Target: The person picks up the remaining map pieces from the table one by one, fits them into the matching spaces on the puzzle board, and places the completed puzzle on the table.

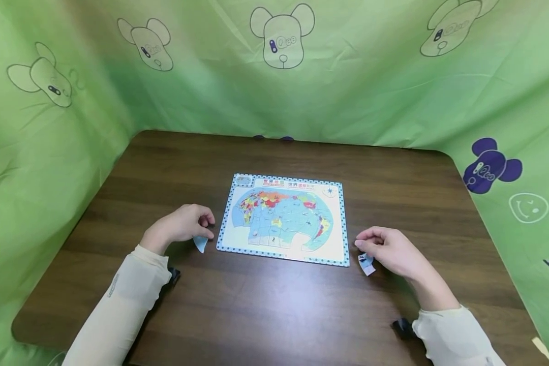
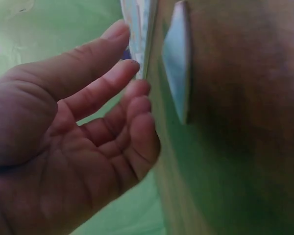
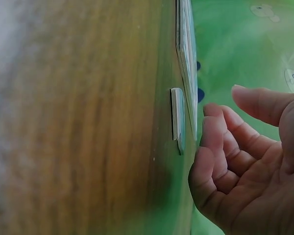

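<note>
A world map jigsaw puzzle (image 1: 274,221) lies on the wooden table, between the two hands. White gaps show along the lower part of its map, at the left and right of the bottom row. Just left of the board, my left hand (image 1: 183,223) hovers with loosely bent fingers above a light-blue puzzle piece (image 1: 201,243); the left wrist view shows that piece (image 2: 176,63) apart from the fingers. My right hand (image 1: 391,250) is over a small blue and white puzzle piece (image 1: 366,264) right of the board. In the right wrist view nothing is between its fingers (image 3: 213,132).
The brown table (image 1: 256,315) has rounded corners. Green cloth (image 1: 210,91) printed with cartoon mouse heads hangs behind it and at both sides. Black straps (image 1: 403,329) are at the wrists, and a pale scrap (image 1: 542,348) sits at the right table edge.
</note>
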The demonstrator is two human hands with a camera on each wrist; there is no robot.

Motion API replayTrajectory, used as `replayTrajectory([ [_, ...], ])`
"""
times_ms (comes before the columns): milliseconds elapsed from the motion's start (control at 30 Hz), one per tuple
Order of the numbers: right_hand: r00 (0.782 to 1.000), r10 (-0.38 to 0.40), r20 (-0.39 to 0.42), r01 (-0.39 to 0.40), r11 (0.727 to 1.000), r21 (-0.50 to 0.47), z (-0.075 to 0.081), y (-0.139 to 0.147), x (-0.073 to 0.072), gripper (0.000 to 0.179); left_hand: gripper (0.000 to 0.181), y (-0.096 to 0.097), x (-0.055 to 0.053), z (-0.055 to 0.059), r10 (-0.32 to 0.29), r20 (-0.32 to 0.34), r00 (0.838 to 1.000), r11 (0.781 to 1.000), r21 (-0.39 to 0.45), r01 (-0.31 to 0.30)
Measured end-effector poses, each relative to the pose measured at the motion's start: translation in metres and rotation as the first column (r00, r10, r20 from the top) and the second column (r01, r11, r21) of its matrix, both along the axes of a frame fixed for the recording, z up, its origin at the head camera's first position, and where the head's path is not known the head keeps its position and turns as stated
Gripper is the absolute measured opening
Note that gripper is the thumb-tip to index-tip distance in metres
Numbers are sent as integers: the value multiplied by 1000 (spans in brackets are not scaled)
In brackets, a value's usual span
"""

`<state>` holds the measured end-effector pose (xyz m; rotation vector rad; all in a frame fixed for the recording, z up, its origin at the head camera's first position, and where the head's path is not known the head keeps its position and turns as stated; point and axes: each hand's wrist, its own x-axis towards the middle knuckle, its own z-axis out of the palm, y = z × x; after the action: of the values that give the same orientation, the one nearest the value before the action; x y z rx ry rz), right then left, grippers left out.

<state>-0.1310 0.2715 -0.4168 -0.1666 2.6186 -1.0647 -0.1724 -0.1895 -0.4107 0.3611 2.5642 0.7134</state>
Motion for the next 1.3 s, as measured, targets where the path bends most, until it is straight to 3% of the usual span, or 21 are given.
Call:
replayTrajectory([
  [167,1000,-2,14,2,1000,-12,0,1,2,35,35,-5,8,-4,-39,0,999,994,-97,39],
  [267,1000,-4,20,5,1000,-18,1,1,3,35,38,-8,14,-6,-24,-6,1000,991,-132,23],
  [467,1000,-11,17,11,1000,-13,1,2,4,34,37,-10,23,-7,25,7,1000,993,-119,-24],
  [700,1000,-11,25,11,1000,-8,-1,2,4,33,31,-12,26,-10,-12,-26,1000,993,-121,9],
  [867,1000,-8,25,8,1000,-1,-1,1,3,35,20,-18,26,-11,-19,-50,999,1000,-24,18],
  [1033,1000,-4,27,5,1000,-17,-2,1,2,36,9,-18,23,-3,-36,-129,991,990,129,53],
  [1167,1000,-4,27,4,1000,-10,-3,2,1,36,5,-6,16,0,-42,-170,985,974,213,78],
  [1300,1000,-4,26,4,1000,-3,-4,1,1,36,4,15,6,-6,-63,-146,987,964,248,99],
])
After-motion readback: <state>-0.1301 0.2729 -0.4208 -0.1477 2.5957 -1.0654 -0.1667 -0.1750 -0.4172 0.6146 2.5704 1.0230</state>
